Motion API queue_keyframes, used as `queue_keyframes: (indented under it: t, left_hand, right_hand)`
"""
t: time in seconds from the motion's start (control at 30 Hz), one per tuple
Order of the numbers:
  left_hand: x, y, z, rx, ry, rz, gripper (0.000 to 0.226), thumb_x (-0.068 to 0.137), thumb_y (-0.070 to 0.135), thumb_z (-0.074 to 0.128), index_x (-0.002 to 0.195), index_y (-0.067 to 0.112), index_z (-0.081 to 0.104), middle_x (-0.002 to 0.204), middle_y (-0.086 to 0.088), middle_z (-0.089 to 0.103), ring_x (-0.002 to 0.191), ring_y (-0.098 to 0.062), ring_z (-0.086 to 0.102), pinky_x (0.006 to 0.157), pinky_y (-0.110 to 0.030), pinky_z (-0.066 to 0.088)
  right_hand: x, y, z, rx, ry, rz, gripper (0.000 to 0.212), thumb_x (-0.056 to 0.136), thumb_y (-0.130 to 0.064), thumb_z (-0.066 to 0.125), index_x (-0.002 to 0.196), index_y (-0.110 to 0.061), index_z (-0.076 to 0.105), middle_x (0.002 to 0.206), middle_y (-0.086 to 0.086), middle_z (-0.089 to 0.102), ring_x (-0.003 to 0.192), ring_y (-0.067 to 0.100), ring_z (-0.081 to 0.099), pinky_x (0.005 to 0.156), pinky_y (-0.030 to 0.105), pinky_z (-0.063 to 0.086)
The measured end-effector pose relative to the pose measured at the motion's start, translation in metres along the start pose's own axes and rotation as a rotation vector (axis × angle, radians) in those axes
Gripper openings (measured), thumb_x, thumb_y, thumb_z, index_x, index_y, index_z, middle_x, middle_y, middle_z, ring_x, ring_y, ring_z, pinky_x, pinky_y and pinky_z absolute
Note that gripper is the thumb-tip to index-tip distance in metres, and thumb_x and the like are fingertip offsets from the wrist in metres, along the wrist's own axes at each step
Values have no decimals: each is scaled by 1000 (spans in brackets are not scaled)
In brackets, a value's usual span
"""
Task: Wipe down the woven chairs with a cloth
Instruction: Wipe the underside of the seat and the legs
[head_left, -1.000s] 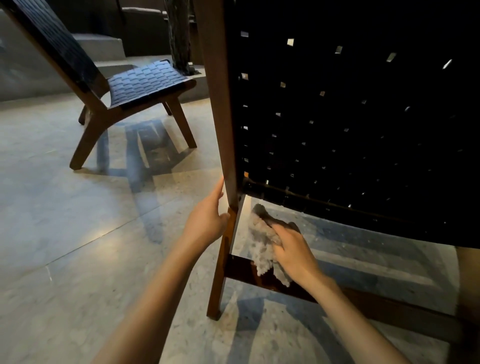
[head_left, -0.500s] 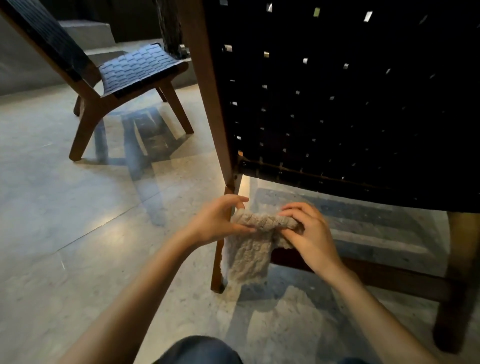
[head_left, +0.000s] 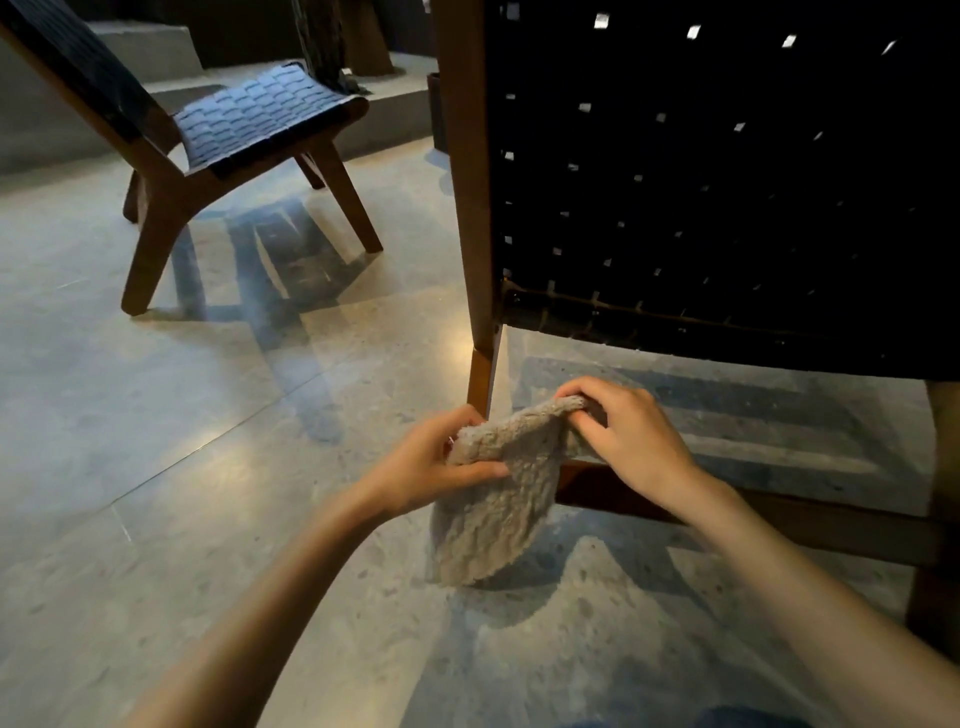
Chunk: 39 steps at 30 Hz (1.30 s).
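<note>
Head view: cloth (head_left: 493, 499) corner inside right hand (head_left: 634, 436)

i've pulled my right hand (head_left: 631, 439) and the fuzzy beige cloth (head_left: 498, 493) off the chair's wooden lower rail (head_left: 779, 525); my left hand (head_left: 431, 467) left the wooden leg (head_left: 480, 374); both now pinch the cloth.

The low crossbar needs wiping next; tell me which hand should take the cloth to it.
Right, probably. The right hand pinches the cloth at its top edge directly above the crossbar; the left hand holds the other corner further out, by the chair leg.
</note>
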<state>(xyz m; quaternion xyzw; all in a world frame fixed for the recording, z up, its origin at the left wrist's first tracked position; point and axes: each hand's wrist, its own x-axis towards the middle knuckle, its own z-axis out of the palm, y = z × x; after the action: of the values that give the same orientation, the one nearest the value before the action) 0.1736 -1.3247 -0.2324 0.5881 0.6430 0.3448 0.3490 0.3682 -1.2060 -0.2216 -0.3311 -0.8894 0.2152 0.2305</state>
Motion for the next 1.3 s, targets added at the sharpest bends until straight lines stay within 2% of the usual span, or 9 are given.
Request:
queue_keyframes:
  t: [0.1,0.23,0.3,0.37,0.47,0.6,0.8,0.97,1.3]
  left_hand:
    - [3,-4,-11,98,121,-12,27,72,54,64,87,36,51,100,9,47,92,-8,49,74,-14,44]
    - [15,0,-29,253,528,-22,16,86,34,65,97,32,52,104,1,48,94,-11,46,72,-19,40]
    - [21,14,-40,226,710,49,13,90,27,62,100,28,54,104,0,57,91,-9,51,71,-22,43]
    - [24,36,-52,132,834,166,13,92,23,60,99,29,52,93,8,59,79,1,55,65,-16,46]
    - [25,78,-74,-1,989,316,12,93,22,58,99,28,51,79,20,53,70,5,57,58,-10,47]
    - [23,135,-100,-201,1001,451,8,95,19,55,98,26,51,77,10,54,67,1,55,59,-14,49]
    - [16,194,-119,-394,955,575,18,95,18,55,108,27,47,93,10,57,82,6,59,75,-15,52]
    - [19,232,-133,-498,971,715,28,93,23,59,116,27,45,119,-6,55,109,-13,58,94,-39,52]
    - [44,231,-132,-401,1017,798,33,83,26,64,109,34,44,118,-8,53,109,-21,56,90,-48,51]
  right_hand:
    - [4,-5,-4,-109,97,-31,17,92,-12,59,103,-22,69,99,-8,56,101,14,47,81,29,38]
    - [15,-27,-26,-347,310,-80,17,86,-20,69,100,-27,76,80,-7,42,81,10,32,72,29,19]
    - [23,-43,-39,-295,319,-46,18,90,-24,64,104,-31,74,64,-17,45,63,3,40,64,28,33]
    - [31,-59,-50,-211,403,-41,19,93,-25,61,107,-30,73,55,-24,45,50,-2,44,50,16,32]
    - [43,-89,-72,-35,535,-106,18,94,-23,60,108,-24,70,62,-17,58,54,1,57,47,17,43]
    - [53,-133,-101,313,645,-202,14,94,-13,59,107,-16,62,78,-6,68,68,0,67,55,11,50]
    - [58,-182,-134,589,778,-316,17,91,-11,63,103,-23,60,99,-5,69,90,7,70,76,22,57]
    - [65,-211,-153,621,855,-375,22,88,-16,67,109,-19,59,104,-7,68,94,3,68,79,18,55]
    - [98,-204,-127,852,884,-222,16,83,-14,73,94,-21,65,76,-14,70,79,3,70,69,17,53]
